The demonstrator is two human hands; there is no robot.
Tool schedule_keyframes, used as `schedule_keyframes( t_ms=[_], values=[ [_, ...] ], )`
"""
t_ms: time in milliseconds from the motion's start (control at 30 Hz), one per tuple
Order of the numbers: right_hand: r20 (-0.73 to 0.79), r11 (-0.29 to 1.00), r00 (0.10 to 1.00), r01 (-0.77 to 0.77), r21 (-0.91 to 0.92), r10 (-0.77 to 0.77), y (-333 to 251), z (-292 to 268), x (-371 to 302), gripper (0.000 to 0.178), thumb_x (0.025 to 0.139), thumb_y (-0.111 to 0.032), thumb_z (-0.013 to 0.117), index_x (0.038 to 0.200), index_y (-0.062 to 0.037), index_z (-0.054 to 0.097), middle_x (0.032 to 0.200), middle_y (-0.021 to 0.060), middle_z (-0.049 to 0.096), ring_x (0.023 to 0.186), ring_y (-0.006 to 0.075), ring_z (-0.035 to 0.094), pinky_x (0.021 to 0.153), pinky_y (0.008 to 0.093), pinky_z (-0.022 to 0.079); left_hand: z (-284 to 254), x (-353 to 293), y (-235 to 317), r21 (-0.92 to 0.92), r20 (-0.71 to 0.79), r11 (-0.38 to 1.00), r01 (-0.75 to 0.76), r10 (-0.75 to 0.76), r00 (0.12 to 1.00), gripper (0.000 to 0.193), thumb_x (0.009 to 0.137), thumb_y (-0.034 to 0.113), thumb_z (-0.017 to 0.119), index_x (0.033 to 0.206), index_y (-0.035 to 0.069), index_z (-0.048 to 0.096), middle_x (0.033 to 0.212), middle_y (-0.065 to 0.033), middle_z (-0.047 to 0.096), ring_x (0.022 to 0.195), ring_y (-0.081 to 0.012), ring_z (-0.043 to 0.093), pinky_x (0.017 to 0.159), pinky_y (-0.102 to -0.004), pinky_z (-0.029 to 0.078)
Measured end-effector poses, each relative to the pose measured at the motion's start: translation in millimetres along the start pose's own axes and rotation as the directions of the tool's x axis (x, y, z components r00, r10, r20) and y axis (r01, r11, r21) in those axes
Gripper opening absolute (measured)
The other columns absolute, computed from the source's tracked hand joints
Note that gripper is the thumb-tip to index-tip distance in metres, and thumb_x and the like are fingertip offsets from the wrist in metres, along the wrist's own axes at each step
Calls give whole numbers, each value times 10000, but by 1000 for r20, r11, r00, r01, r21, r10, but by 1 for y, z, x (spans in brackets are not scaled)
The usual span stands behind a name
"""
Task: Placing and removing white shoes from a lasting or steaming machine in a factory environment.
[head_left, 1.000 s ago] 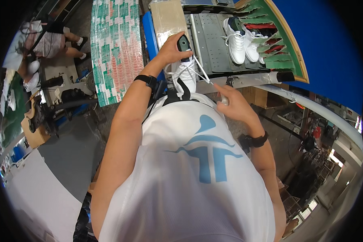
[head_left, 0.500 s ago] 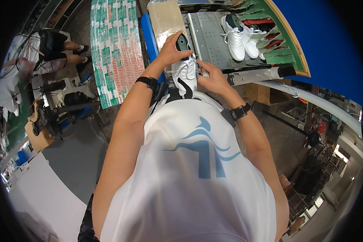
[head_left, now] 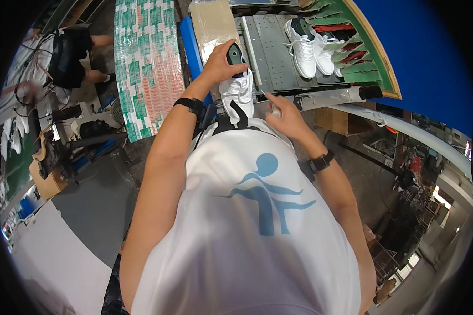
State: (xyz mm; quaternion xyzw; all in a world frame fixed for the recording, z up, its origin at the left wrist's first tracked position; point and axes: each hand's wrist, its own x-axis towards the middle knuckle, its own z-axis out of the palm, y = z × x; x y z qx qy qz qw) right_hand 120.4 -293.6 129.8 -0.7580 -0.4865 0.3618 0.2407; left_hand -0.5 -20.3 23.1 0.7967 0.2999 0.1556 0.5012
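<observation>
My left hand (head_left: 218, 65) is closed on the heel end of a white lace-up sneaker (head_left: 237, 95), thumb across its dark-lined opening. The toe points toward my body, just above my shirt. To the right of the shoe and apart from it, my right hand (head_left: 290, 122) is closed around a small pale-handled tool (head_left: 275, 110). A thin tip seems to stick out past the index finger; its exact kind cannot be made out. Behind the shoe lies a tan, tape-wrapped board (head_left: 211, 22).
Two white sneakers (head_left: 303, 56) stand on a grey perforated conveyor (head_left: 265, 44), beside a tunnel mouth hung with green strips (head_left: 365, 76). A metal rail (head_left: 331, 98) runs along the near side. At left are a taped green-and-white panel (head_left: 146, 68) and another person (head_left: 71, 58).
My right hand has drawn away from the sneaker's side, toward the right and nearer my body, with the tool. My left hand keeps its hold on the shoe.
</observation>
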Motion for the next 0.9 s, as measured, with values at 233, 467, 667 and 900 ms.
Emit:
schedule_keyframes(
  t_ms=[233, 467, 667, 900],
  values=[
    [-113, 996, 992, 66, 64, -59, 2, 14, 52, 692, 825, -236, 717, 1451, 37, 607, 1110, 225, 705, 1051, 388, 687, 966, 439, 536, 9, -2, 1, 20, -30, 998, -63, 63, 998, 1038, 771, 427, 935, 1591, 9, 456, 1521, -272, 530, 1432, -395, 520, 1199, -439, 427],
    [-121, 998, 991, 64, 17, -62, 1, 18, 49, 725, 804, -259, 725, 1435, 74, 599, 1058, 229, 694, 1014, 395, 674, 944, 451, 536, 8, 0, 3, 17, -25, 1000, -22, 23, 999, 1064, 728, 464, 950, 1581, 39, 476, 1508, -263, 541, 1413, -404, 540, 1161, -436, 471],
    [-106, 991, 987, 113, -77, -121, -6, 18, 54, 696, 830, -223, 720, 1443, 81, 589, 1042, 223, 674, 1001, 383, 664, 922, 436, 531, 8, 0, -3, 18, -45, 999, -42, 43, 998, 1048, 723, 468, 954, 1573, 58, 498, 1494, -256, 552, 1391, -401, 561, 1156, -434, 476],
    [124, 983, 992, 43, -176, -21, -32, -5, 13, 745, 825, -248, 714, 1489, 58, 572, 1064, 246, 672, 1064, 390, 684, 975, 450, 536, 1, 0, 1, 24, -15, 1000, -15, 16, 1000, 1049, 746, 511, 930, 1588, 65, 490, 1547, -244, 523, 1420, -395, 541, 1194, -440, 439]
  ],
)
